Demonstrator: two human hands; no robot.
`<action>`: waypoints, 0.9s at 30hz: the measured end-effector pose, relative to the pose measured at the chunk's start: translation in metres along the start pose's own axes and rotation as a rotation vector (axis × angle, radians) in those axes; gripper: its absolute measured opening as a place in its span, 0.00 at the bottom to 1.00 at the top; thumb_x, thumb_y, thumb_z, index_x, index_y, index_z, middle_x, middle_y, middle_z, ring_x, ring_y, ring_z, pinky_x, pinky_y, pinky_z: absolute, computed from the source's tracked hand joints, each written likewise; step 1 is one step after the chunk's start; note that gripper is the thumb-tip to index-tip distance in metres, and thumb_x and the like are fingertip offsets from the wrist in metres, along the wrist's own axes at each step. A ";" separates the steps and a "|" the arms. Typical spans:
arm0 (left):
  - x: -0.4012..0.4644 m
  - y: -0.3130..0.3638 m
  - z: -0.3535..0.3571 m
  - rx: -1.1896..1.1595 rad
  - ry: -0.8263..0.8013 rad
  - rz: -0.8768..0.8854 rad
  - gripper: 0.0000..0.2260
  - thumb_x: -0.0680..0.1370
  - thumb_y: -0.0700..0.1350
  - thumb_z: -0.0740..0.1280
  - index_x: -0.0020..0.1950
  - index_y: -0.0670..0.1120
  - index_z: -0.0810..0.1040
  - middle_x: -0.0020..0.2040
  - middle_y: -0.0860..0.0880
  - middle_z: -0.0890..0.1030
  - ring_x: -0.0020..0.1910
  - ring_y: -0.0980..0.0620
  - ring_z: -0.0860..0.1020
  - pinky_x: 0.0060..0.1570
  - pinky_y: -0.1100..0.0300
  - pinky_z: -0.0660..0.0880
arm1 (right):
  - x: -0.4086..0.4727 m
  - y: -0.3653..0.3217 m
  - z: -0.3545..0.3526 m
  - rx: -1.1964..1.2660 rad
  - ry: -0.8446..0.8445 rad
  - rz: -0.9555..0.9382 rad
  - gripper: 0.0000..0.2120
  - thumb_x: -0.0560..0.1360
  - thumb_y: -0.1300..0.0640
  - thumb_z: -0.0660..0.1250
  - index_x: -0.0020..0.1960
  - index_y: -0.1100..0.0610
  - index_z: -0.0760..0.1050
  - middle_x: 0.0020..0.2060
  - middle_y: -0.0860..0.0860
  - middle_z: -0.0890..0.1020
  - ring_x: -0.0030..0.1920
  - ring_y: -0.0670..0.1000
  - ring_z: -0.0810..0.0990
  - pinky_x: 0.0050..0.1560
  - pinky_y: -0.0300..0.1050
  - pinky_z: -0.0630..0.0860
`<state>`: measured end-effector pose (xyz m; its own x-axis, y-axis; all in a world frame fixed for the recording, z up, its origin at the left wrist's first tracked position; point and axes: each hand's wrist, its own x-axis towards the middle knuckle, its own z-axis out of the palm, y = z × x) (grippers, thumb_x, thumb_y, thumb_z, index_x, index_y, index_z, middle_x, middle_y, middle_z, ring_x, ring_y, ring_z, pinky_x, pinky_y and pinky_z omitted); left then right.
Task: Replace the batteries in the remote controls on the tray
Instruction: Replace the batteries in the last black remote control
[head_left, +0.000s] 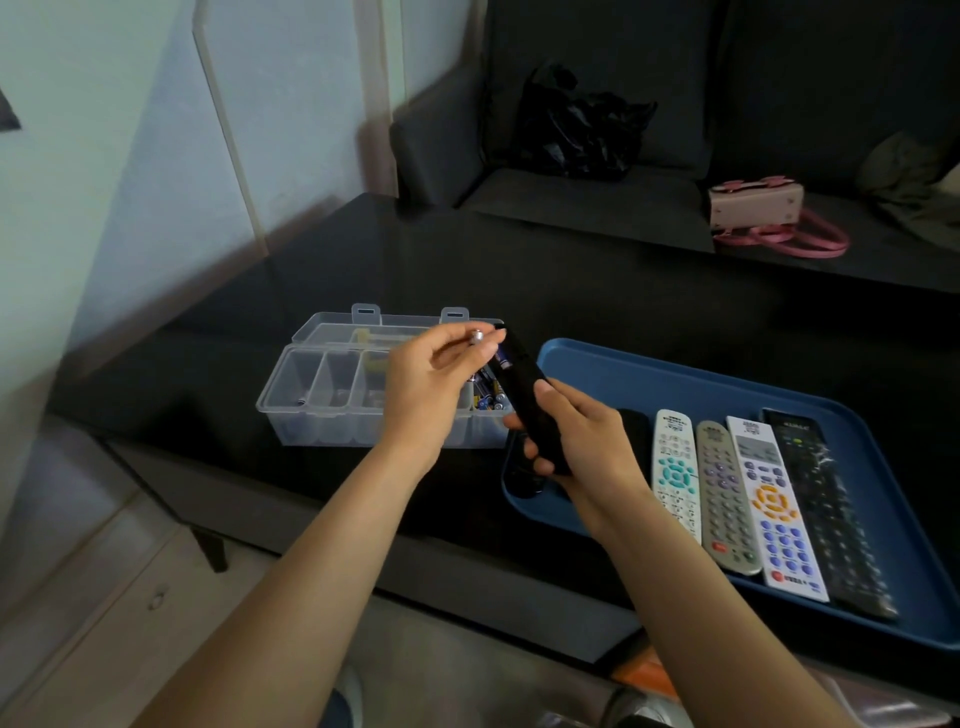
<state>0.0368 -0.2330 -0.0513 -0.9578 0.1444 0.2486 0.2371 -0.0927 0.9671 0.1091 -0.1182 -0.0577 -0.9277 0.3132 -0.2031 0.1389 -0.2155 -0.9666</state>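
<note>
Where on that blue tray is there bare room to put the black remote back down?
The blue plastic tray is bare along its far side, behind the four remotes in a row. Its near right half is crowded with them. The right hand covers the near left corner.

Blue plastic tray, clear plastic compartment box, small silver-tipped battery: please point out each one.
Blue plastic tray (597, 364), head view, bare far-left floor.
Clear plastic compartment box (291, 384), head view, left compartment wall.
Small silver-tipped battery (476, 336), head view, metal end.
</note>
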 end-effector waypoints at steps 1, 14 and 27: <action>0.000 0.000 0.000 -0.005 -0.009 0.006 0.07 0.74 0.41 0.70 0.51 0.47 0.81 0.49 0.52 0.83 0.49 0.61 0.80 0.48 0.69 0.75 | 0.000 0.000 0.000 -0.001 0.001 0.001 0.08 0.80 0.55 0.61 0.54 0.54 0.78 0.37 0.55 0.83 0.27 0.47 0.73 0.25 0.37 0.68; 0.005 -0.008 -0.007 0.265 0.051 0.163 0.06 0.74 0.40 0.70 0.50 0.44 0.81 0.43 0.52 0.83 0.42 0.60 0.82 0.45 0.67 0.77 | -0.002 0.004 0.005 -0.096 -0.028 0.003 0.10 0.80 0.54 0.61 0.59 0.55 0.77 0.38 0.54 0.83 0.26 0.45 0.73 0.24 0.36 0.68; -0.002 -0.010 -0.004 0.438 -0.093 0.303 0.07 0.75 0.43 0.68 0.52 0.47 0.81 0.48 0.56 0.81 0.49 0.66 0.78 0.49 0.74 0.72 | 0.001 0.004 0.002 -0.174 0.060 -0.087 0.09 0.80 0.56 0.61 0.55 0.56 0.79 0.37 0.56 0.84 0.25 0.46 0.72 0.23 0.36 0.67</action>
<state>0.0359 -0.2361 -0.0617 -0.8225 0.2633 0.5041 0.5647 0.2734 0.7787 0.1079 -0.1202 -0.0615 -0.9174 0.3791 -0.1212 0.1214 -0.0234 -0.9923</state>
